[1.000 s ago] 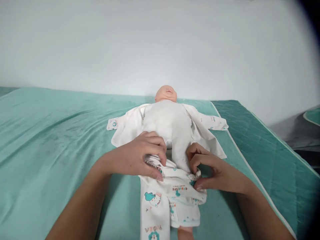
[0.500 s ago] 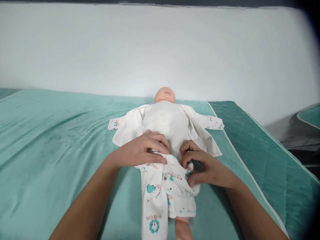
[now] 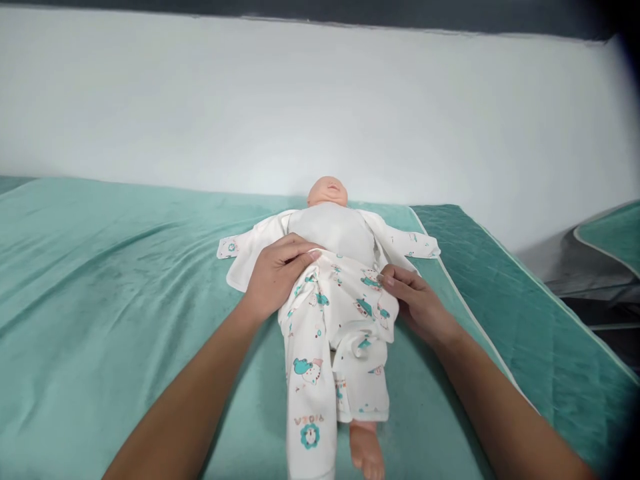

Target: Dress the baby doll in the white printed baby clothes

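"Where is the doll [image 3: 336, 228]?"

"It lies on its back on the light green blanket [image 3: 150, 280]. Its head [image 3: 327, 191] is at the far end, near the white wall [image 3: 320, 107]."

"What clothes does it have?"

"There's a white shirt [image 3: 241, 272]. It's wide open at the front, so you can see the doll's white chest. The sleeves [image 3: 416, 244] stick out to both sides, with little pictures near the ends. And there are white pants [image 3: 353, 300] with blue-green animals on them. The pants go over the legs and up to the bottom of the tummy."

"What is the left hand [image 3: 275, 277] doing?"

"It holds the top edge of the pants. The thumb is on the cloth, and the other fingers are bent over by the tummy. I can't see all the fingertips."

"And the right hand [image 3: 416, 297]?"

"It pinches the pants at the other side, near the hip. The thumb and first finger are close together with cloth between them. The rest of that hand is curled up."

"Are both pant legs the same?"

"No. The one on the left hand's side is long and flat, with a round lion face low down. The other one is bunched up and looks short, and a bare foot [image 3: 369, 453] pokes out."

"What's that darker green?"

"A mat [image 3: 505, 293], just beside the blanket, on the right hand's side."
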A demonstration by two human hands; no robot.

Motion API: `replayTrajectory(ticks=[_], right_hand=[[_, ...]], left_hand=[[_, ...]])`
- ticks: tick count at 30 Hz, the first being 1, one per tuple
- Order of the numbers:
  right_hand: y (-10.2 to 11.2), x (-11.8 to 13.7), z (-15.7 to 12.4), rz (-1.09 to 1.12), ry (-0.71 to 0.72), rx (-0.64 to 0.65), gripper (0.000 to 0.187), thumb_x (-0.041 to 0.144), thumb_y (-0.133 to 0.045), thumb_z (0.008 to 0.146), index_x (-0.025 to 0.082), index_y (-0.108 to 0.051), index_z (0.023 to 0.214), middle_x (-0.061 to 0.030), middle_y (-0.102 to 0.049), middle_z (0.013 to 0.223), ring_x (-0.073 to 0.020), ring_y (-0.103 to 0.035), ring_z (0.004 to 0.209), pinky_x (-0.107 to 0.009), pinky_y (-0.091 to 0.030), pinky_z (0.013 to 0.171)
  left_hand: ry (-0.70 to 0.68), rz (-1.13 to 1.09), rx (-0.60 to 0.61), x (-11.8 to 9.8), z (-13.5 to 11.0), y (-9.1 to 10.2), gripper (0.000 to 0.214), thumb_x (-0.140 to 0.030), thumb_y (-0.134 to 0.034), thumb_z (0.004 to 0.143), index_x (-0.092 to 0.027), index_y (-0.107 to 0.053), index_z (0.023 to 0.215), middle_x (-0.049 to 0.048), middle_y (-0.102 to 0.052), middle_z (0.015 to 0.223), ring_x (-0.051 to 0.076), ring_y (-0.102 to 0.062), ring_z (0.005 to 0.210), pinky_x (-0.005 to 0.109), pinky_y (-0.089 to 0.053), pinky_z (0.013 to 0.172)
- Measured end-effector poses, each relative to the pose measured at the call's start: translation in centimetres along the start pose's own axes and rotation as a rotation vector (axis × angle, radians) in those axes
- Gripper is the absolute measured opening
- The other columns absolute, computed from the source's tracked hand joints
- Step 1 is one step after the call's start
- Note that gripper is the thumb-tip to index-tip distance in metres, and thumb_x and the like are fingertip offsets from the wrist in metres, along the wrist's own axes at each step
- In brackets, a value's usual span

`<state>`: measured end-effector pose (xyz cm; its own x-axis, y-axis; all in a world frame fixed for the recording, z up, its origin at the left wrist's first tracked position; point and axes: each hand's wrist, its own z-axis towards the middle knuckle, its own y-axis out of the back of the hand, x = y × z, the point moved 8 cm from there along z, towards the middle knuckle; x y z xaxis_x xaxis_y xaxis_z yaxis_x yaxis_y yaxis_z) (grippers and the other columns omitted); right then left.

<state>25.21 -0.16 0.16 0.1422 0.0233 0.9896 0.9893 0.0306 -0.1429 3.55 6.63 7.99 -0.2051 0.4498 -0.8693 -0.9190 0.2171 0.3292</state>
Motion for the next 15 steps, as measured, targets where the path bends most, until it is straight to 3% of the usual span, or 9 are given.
replayTrajectory(ticks=[5,9,15], right_hand=[[0.1,1.0,1.3,-0.096,-0.089,0.033,0.036,0.05,-0.072,0.082,0.019,-0.055,0.073,0.0056,-0.04,0.061,-0.0074,-0.028,0.051,-0.025,-0.017,0.047],[0.7,2.5,2.2,-0.203,0.015,-0.018,0.034,0.05,-0.074,0.08,0.019,-0.059,0.075,0.0035,-0.047,0.065,-0.0095,-0.037,0.057,-0.025,-0.027,0.052],[1.1,3.1,3.2,-0.274,0.075,-0.003,0.038,0.052,-0.075,0.077,0.019,-0.057,0.071,0.0034,-0.045,0.066,-0.0102,-0.037,0.06,-0.026,-0.028,0.055]], left_hand=[[0.185,-0.195,-0.109,2.9,0.2,1.1,0.024,-0.043,-0.069,0.083,-0.022,-0.079,0.091,0.0017,-0.074,0.092,0.018,-0.063,0.084,0.028,-0.047,0.077],[0.304,-0.383,-0.173,5.5,0.3,1.6,0.031,-0.046,-0.076,0.074,-0.019,-0.078,0.089,0.0017,-0.073,0.083,0.016,-0.06,0.074,0.027,-0.045,0.068],[0.382,-0.553,-0.305,7.9,0.6,2.2,0.032,-0.042,-0.082,0.067,-0.018,-0.077,0.088,0.0012,-0.071,0.078,0.013,-0.058,0.066,0.026,-0.046,0.064]])
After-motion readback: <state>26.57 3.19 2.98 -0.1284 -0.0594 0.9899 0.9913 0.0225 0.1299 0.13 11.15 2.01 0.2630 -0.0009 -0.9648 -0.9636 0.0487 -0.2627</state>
